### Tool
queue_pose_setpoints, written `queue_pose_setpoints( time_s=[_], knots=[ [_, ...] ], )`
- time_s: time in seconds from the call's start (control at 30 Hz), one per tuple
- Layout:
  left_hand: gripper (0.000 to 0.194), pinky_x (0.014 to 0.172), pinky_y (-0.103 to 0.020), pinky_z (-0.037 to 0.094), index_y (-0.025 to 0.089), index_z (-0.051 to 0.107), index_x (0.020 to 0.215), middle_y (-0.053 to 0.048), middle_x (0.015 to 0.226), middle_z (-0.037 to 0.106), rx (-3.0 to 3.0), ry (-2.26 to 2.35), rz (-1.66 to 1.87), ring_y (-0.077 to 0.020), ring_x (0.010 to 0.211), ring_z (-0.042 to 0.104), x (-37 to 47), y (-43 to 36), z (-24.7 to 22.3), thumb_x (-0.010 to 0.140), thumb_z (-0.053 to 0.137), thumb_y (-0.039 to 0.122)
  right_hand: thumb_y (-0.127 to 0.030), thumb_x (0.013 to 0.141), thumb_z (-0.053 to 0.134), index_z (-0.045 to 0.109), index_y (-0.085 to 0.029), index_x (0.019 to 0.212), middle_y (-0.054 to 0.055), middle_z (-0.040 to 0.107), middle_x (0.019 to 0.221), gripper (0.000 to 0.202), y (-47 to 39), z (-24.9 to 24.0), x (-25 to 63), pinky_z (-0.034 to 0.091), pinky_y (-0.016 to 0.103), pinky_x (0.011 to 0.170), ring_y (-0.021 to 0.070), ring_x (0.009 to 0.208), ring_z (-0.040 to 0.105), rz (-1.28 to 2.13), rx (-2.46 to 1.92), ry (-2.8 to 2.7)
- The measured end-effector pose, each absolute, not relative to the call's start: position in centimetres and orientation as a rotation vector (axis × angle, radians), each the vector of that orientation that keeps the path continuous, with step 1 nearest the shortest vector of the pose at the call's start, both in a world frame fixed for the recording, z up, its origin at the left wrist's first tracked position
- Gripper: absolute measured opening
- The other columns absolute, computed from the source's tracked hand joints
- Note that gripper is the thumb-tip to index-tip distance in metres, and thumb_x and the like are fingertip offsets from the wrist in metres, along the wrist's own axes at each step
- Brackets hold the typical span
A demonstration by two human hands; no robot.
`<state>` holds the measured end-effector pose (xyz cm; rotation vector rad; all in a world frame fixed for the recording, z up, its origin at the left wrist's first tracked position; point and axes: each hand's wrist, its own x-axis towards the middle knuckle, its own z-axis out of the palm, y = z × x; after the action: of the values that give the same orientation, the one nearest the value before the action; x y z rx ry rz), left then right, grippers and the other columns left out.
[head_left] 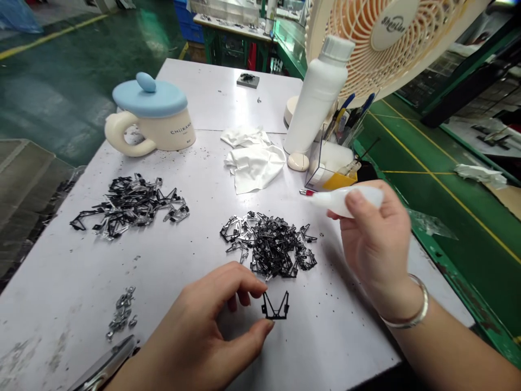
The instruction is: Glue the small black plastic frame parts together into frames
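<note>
One small black frame [277,316], pinched between thumb and forefinger of the left hand [211,320] over the tabletop [171,266], just nearer than a pile of black parts [277,244]; the right hand [376,239] gripped a white squeeze bottle [331,202] — its red nozzle [310,193] pointed left, toward a white cloth [256,165]

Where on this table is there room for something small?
There's mostly bare space between the left pile of black parts and the left hand, also at the far end, between the mug and grey block. It's crowded around the white bottle and pen holder.
</note>
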<state>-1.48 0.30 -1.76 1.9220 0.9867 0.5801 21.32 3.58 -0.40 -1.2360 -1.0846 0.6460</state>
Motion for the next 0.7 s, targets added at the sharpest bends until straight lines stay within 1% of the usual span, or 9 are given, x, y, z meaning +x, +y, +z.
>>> queue_pose_setpoints(
  time_s=[0.07,0.13,0.23,0.33,0.43,0.53,0.6,0.67,0.7],
  knots=[
    [0.02,0.061,-0.025,0.049,0.023,0.053,0.091,0.002,0.082,0.06,1.918,0.971,0.551,-0.0129,0.07,0.057,-1.3,0.1,-1.5,0.074,0.059,0.013,-0.037,0.077,0.065,0.045,-0.022,0.076,-0.003,0.049,0.07,0.025,4.6,-1.3,21.8,0.039,0.026,0.057,0.0099,0.061,0.046,0.566,-1.347,-1.255],
    [0.02,0.061,-0.026,0.049,0.021,0.054,0.089,0.001,0.081,0.06,1.908,0.952,0.541,-0.0139,0.071,0.058,-1.1,-0.1,-1.3,0.072,0.058,0.011,-0.032,0.073,0.068,0.044,-0.021,0.077,-0.003,0.05,0.07,0.026,5.6,-2.3,22.1,0.038,0.025,0.057,0.0093,0.061,0.045,0.518,-1.423,-1.363],
    [0.022,0.068,-0.028,0.051,0.019,0.056,0.088,-0.002,0.084,0.062,1.922,0.886,0.561,-0.0161,0.077,0.06,-1.1,-0.5,-1.2,0.068,0.06,0.009,-0.022,0.069,0.069,0.046,-0.02,0.086,-0.002,0.058,0.075,0.029,6.9,-3.5,22.2,0.042,0.027,0.063,0.0113,0.067,0.053,0.52,-1.476,-1.464],
    [0.025,0.073,-0.028,0.05,0.018,0.057,0.089,-0.003,0.088,0.064,2.005,0.746,0.581,-0.017,0.082,0.06,-1.1,-1.2,-1.4,0.067,0.062,0.008,-0.022,0.069,0.068,0.047,-0.02,0.098,0.003,0.063,0.086,0.036,7.3,-3.8,22.1,0.048,0.03,0.067,0.0156,0.076,0.06,0.494,-1.472,-1.548],
    [0.029,0.076,-0.027,0.049,0.016,0.058,0.094,-0.003,0.09,0.065,2.087,0.635,0.66,-0.0164,0.083,0.061,-1.0,-1.8,-1.7,0.067,0.066,0.01,-0.022,0.067,0.072,0.046,-0.02,0.103,0.006,0.06,0.096,0.044,6.3,-2.9,22.0,0.048,0.033,0.071,0.0181,0.082,0.06,0.323,-1.41,-1.544],
    [0.025,0.073,-0.025,0.049,0.016,0.06,0.092,-0.002,0.087,0.067,2.221,0.502,0.69,-0.0155,0.08,0.062,-1.0,-1.9,-1.7,0.07,0.071,0.019,-0.014,0.069,0.07,0.047,-0.025,0.107,0.006,0.051,0.108,0.046,4.4,-1.1,21.4,0.042,0.035,0.081,0.0189,0.093,0.054,0.066,-1.283,-1.491],
    [0.017,0.068,-0.024,0.048,0.017,0.061,0.09,0.0,0.083,0.068,2.342,0.365,0.65,-0.0137,0.075,0.062,-0.9,-2.2,-1.9,0.077,0.07,0.025,-0.01,0.069,0.068,0.053,-0.027,0.102,0.005,0.053,0.101,0.04,3.3,0.1,20.0,0.041,0.036,0.083,0.0203,0.095,0.053,0.047,-1.175,-1.629],
    [0.009,0.061,-0.024,0.047,0.019,0.06,0.085,0.002,0.08,0.068,2.439,0.242,0.638,-0.0121,0.069,0.061,-0.6,-2.8,-2.7,0.082,0.065,0.026,-0.009,0.071,0.065,0.058,-0.024,0.094,0.003,0.059,0.089,0.029,2.6,0.8,17.7,0.043,0.037,0.079,0.0199,0.086,0.056,0.174,-1.073,-1.954],
    [0.011,0.057,-0.025,0.046,0.02,0.057,0.081,0.002,0.081,0.068,2.46,0.209,0.653,-0.0121,0.068,0.06,-0.4,-3.2,-3.3,0.082,0.065,0.027,-0.009,0.074,0.061,0.059,-0.023,0.093,0.003,0.061,0.087,0.024,2.4,1.0,16.2,0.043,0.037,0.076,0.0191,0.084,0.056,0.277,-1.014,-2.166]
  ],
)
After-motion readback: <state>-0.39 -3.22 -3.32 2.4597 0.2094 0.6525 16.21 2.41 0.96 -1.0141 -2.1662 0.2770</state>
